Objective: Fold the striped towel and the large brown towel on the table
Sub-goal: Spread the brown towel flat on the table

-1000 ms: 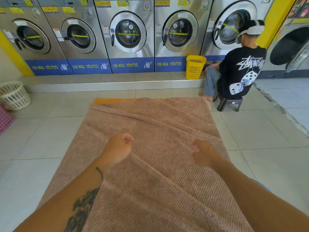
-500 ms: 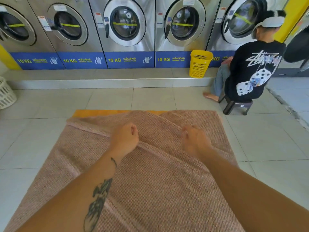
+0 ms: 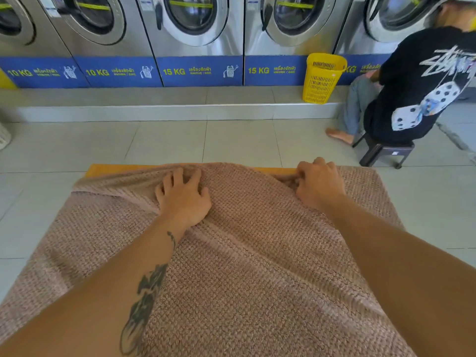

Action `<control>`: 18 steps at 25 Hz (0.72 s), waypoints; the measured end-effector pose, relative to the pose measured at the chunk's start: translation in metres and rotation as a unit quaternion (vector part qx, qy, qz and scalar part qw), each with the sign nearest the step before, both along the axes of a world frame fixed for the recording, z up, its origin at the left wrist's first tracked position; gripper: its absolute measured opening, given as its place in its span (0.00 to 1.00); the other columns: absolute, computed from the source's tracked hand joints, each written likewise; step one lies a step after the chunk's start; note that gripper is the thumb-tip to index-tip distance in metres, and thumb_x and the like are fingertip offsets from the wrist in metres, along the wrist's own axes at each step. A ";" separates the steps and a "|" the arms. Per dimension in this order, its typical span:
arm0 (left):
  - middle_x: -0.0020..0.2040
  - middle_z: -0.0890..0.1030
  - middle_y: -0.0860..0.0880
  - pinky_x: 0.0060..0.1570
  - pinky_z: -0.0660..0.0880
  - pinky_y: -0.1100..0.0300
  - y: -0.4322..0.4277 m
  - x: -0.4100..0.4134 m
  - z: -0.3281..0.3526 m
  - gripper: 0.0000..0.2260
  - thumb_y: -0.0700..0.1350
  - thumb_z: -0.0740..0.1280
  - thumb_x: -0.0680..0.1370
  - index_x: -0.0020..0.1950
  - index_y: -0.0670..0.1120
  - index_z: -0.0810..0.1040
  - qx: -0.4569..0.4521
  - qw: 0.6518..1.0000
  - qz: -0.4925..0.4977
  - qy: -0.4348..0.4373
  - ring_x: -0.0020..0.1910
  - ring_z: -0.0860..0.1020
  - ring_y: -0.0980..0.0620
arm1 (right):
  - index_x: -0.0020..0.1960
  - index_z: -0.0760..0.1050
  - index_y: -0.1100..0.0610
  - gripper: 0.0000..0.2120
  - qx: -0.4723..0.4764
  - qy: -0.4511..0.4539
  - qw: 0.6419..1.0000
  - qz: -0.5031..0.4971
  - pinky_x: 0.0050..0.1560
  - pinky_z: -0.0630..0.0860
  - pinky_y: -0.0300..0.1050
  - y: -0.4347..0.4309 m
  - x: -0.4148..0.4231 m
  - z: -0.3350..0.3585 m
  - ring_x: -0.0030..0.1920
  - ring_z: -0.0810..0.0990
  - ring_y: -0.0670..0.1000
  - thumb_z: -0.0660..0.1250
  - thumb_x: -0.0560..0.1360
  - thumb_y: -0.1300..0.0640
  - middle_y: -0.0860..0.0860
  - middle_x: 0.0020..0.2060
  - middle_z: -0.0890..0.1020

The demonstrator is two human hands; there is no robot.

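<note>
The large brown towel [image 3: 244, 253] lies spread over the table and covers nearly all of it; only an orange strip of the table [image 3: 108, 169] shows along the far edge. My left hand [image 3: 184, 199] presses flat on the towel near its far edge, fingers spread, with a crease running out to the left. My right hand [image 3: 318, 185] is curled on the far edge of the towel, fingers gripping the cloth. No striped towel is in view.
A row of steel washing machines [image 3: 195, 34] stands on a raised step beyond the tiled floor. A yellow basket [image 3: 322, 78] sits on the step. A person in a black shirt [image 3: 417, 88] sits on a low stool [image 3: 383, 153] at the far right.
Both hands have moved forward over the towel to its far edge. My left hand has opened flat on the cloth. The camera has leaned in closer.
</note>
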State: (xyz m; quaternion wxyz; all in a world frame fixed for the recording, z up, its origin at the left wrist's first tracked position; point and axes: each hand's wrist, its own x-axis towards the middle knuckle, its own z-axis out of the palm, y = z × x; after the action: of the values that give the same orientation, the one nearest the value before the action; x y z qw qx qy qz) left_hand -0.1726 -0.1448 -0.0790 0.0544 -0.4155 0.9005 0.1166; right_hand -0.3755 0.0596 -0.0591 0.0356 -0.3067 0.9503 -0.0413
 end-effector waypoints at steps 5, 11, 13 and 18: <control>0.78 0.60 0.52 0.73 0.55 0.61 -0.013 -0.026 0.030 0.22 0.46 0.61 0.82 0.77 0.54 0.65 0.151 0.973 -0.065 0.163 0.74 0.63 0.53 | 0.63 0.73 0.57 0.18 -0.011 0.044 0.984 -0.175 0.61 0.72 0.63 0.036 -0.043 0.022 0.62 0.70 0.66 0.65 0.74 0.58 0.61 0.60 0.72; 0.64 0.70 0.51 0.68 0.68 0.44 -0.006 0.050 0.015 0.16 0.45 0.62 0.78 0.65 0.54 0.75 -0.016 0.968 0.060 0.244 0.61 0.71 0.51 | 0.74 0.61 0.48 0.25 -0.017 0.008 0.999 0.049 0.70 0.61 0.67 0.027 0.053 0.006 0.72 0.65 0.60 0.57 0.78 0.44 0.55 0.73 0.64; 0.72 0.66 0.49 0.74 0.59 0.42 -0.016 0.081 0.001 0.20 0.52 0.59 0.80 0.73 0.55 0.69 -0.048 0.995 0.030 0.088 0.72 0.63 0.45 | 0.75 0.56 0.43 0.27 0.045 -0.036 0.997 0.053 0.71 0.59 0.69 0.032 0.059 -0.006 0.75 0.59 0.58 0.52 0.78 0.38 0.52 0.76 0.60; 0.71 0.69 0.51 0.71 0.64 0.44 -0.009 0.087 0.025 0.18 0.49 0.62 0.79 0.69 0.54 0.73 0.031 0.990 0.010 0.136 0.70 0.67 0.47 | 0.76 0.59 0.47 0.29 0.066 -0.072 0.995 0.025 0.69 0.61 0.70 0.019 0.080 0.023 0.73 0.64 0.60 0.59 0.77 0.43 0.53 0.74 0.64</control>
State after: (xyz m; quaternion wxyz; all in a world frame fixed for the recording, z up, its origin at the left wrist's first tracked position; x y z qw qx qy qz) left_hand -0.0859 -0.1541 -0.0541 -0.0562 -0.4025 0.8914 0.2007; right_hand -0.2954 0.0787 -0.0363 0.1253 -0.3232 0.9380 0.0007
